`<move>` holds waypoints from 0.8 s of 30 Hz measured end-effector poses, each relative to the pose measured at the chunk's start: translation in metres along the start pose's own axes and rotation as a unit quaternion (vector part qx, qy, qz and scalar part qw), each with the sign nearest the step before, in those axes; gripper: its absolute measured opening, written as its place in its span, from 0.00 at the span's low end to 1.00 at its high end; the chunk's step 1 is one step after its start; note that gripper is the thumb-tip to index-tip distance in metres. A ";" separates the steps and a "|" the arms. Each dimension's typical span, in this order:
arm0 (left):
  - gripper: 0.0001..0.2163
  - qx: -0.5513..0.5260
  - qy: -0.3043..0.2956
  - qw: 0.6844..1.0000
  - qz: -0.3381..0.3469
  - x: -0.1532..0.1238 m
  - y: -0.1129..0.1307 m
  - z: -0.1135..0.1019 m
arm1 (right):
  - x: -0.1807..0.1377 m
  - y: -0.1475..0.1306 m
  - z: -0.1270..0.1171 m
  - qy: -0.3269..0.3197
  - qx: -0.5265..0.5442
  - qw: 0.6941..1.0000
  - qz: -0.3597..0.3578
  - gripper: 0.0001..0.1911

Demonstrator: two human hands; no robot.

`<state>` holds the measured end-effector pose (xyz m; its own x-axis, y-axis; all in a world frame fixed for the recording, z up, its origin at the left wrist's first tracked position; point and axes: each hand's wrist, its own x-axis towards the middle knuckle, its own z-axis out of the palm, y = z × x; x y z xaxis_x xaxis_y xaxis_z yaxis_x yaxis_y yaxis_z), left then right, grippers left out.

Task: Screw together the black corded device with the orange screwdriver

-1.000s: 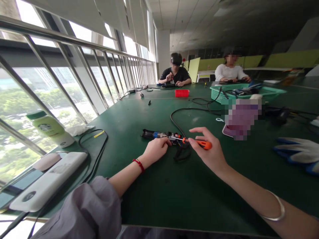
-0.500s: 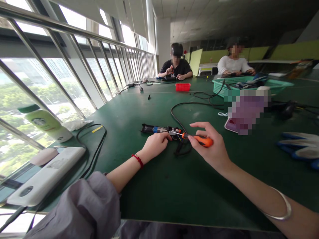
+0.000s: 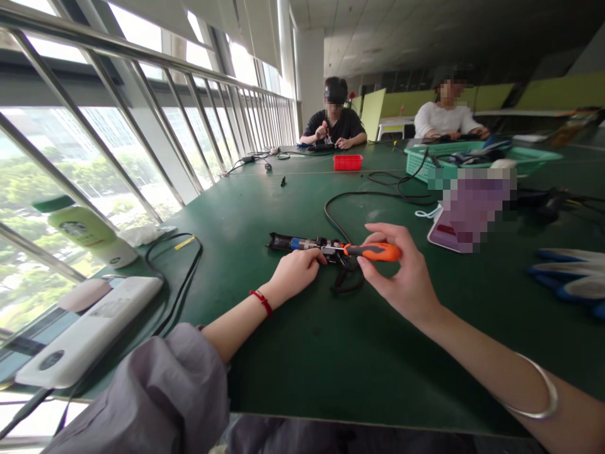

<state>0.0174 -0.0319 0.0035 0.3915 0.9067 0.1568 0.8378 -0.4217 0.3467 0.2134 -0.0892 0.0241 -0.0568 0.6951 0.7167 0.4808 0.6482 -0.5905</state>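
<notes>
An opened black corded device [image 3: 280,242] lies on the green tabletop [image 3: 302,353], with a blue band, metal parts and thin wires exposed. My left hand [image 3: 297,271] rests at its near side, fingers curled onto its middle and hiding part of it. In my right hand [image 3: 401,277] is an orange-and-black screwdriver [image 3: 378,252], gripped by the handle between thumb and fingers. Its shaft points left, almost level, and the tip reaches into the device beside my left fingertips. What the tip touches is too small to tell. A black cable [image 3: 331,205] curves away behind the device.
At the right are a purple-backed phone [image 3: 467,217], a teal basket [image 3: 425,165] and blue-white gloves [image 3: 571,277]. A red box [image 3: 348,162] stands farther back. Left are a bottle [image 3: 87,233] and a white power bank [image 3: 94,334]. Two people sit at the far side.
The screwdriver's handle has risen, so it lies more level now. My right hand has shifted slightly up with it. My left hand and the device have stayed in place.
</notes>
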 end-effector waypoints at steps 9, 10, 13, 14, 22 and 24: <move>0.14 0.007 -0.001 1.000 -0.004 0.000 0.001 -0.001 | -0.001 -0.002 -0.002 -0.031 -0.041 0.998 0.039 0.11; 0.14 0.009 0.000 1.000 -0.001 0.000 0.001 0.000 | 0.000 -0.002 -0.002 -0.007 -0.041 0.999 0.025 0.14; 0.14 0.010 0.001 1.000 0.004 0.000 0.000 0.000 | 0.001 -0.002 -0.002 0.030 -0.034 0.999 0.013 0.22; 0.14 0.010 0.001 1.000 0.003 0.000 0.000 0.000 | 0.001 -0.002 -0.002 0.021 -0.033 0.999 0.028 0.21; 0.14 0.004 -0.003 1.000 0.001 0.001 -0.001 0.001 | -0.001 -0.002 -0.001 0.011 -0.020 1.000 0.000 0.20; 0.14 0.003 -0.004 1.000 0.002 0.001 -0.001 0.001 | -0.002 -0.001 0.000 0.032 -0.028 0.999 0.001 0.25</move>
<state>0.0171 -0.0306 0.0028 0.3972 0.9053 0.1506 0.8385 -0.4247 0.3413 0.2134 -0.0914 0.0235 -0.0009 0.6741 0.7386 0.5293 0.6270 -0.5716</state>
